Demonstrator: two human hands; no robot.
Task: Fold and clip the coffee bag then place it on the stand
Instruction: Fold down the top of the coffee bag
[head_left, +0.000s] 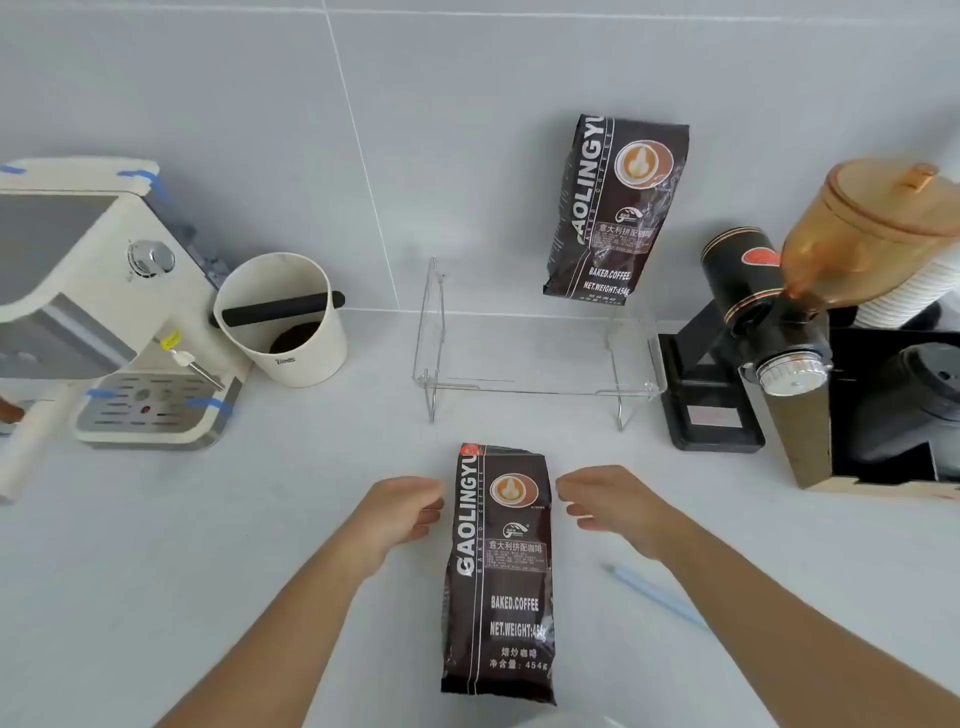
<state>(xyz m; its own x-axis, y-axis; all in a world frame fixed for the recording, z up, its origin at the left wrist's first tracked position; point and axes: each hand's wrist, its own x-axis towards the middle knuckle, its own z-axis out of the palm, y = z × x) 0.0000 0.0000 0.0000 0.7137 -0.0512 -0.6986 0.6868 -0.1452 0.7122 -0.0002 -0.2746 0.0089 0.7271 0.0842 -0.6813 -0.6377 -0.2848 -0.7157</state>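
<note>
A dark brown coffee bag (498, 571) lies flat on the white counter in front of me, its top end pointing away. My left hand (402, 512) hovers just left of the bag's upper part, fingers curled and apart, holding nothing. My right hand (613, 506) hovers just right of it, also empty with fingers apart. Behind the bag stands a clear acrylic stand (530, 384). A second coffee bag (615, 208) stands upright on the stand's right side against the wall. A pale blue clip stick (657, 597) lies on the counter to the right of my right forearm.
A cream espresso machine (104, 312) and a white knock box (283, 325) stand at the left. A black grinder (748, 338) with an amber hopper (872, 234) and a box of cups and lids (893, 405) stand at the right.
</note>
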